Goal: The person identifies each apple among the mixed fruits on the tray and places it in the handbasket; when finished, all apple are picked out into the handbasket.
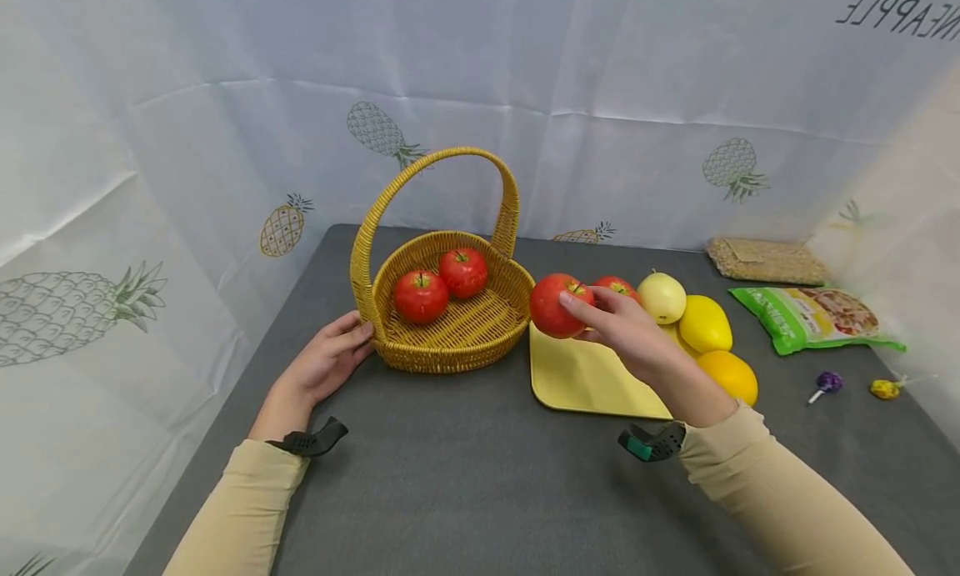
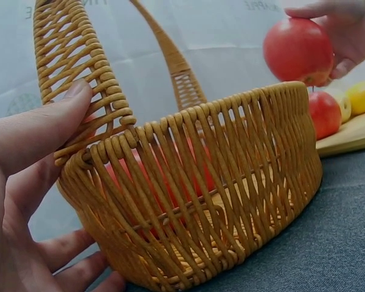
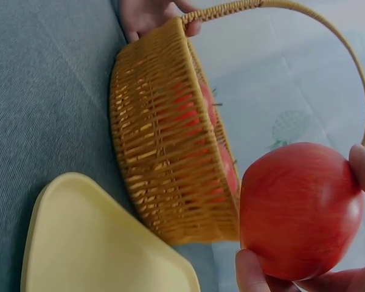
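Grey cloth lay under everything; my right hand (image 1: pixel 626 330) gripped a red apple (image 1: pixel 553 305) just right of the basket (image 1: pixel 450 343), which my left hand (image 1: pixel 330 361) steadied, fingers relaxed.

Basket (image 1: pixel 450 343) left of tray (image 1: pixel 585 380); two apples (image 1: pixel 422 296) inside basket.

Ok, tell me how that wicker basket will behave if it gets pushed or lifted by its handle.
The wicker basket looks stiff: its open weave keeps its shape under the left hand resting against it. It probably slides rather than tips, sitting low and wide on the grey table. Lifted by the handle, its two red apples may roll inside.
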Tool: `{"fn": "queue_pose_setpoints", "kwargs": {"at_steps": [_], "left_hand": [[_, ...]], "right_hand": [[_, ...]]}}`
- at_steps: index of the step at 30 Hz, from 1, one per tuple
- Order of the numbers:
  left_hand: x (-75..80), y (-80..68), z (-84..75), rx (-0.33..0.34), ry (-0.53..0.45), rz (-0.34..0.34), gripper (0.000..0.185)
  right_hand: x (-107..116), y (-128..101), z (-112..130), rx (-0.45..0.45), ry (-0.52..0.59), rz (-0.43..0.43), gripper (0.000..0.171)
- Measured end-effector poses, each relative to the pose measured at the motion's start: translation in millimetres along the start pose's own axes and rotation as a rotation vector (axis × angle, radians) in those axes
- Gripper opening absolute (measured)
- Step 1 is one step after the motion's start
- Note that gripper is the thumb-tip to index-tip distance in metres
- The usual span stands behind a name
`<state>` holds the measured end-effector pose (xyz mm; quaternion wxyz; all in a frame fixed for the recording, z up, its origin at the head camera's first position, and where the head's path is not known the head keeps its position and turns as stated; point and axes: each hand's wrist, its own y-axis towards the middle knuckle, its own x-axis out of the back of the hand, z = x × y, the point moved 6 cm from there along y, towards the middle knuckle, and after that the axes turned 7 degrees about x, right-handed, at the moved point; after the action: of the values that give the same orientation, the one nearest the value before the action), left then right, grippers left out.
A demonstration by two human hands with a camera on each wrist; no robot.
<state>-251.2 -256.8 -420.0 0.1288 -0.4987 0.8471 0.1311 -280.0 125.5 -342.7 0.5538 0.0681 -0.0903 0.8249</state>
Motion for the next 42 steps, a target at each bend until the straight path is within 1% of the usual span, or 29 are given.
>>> {"fn": "queue_pose_setpoints", "kwargs": {"at_steps": [8,14,21,27,37,42], "left_hand": [[-0.1,0.5,2.0,0.008,0.007,0.001,0.028],[-0.5,-0.3,3.2,0.008,0.015,-0.001,0.029],[0.8,-0.7,0.5,0.013,0.009,-0.012,0.028],[1.2,0.1,-0.3,0.022,0.025,-0.019,0.028],[0.6,-0.2,0.0,0.012,0.018,-0.017,0.027],[0.3,-0.7,0.0,0.006,0.015,-0.015,0.028]], "right_hand": [[-13,7,10,0.028,-0.011,0.017,0.066],[-15,9,12,0.024,-0.040,0.026,0.067],[-14,9,11,0.012,-0.058,0.033,0.073],[-18,11,13,0.026,-0.048,0.050,0.072],[-26,16,15,0.035,-0.103,0.048,0.068],[-30,18,16,0.037,-0.120,0.065,0.070]]}}
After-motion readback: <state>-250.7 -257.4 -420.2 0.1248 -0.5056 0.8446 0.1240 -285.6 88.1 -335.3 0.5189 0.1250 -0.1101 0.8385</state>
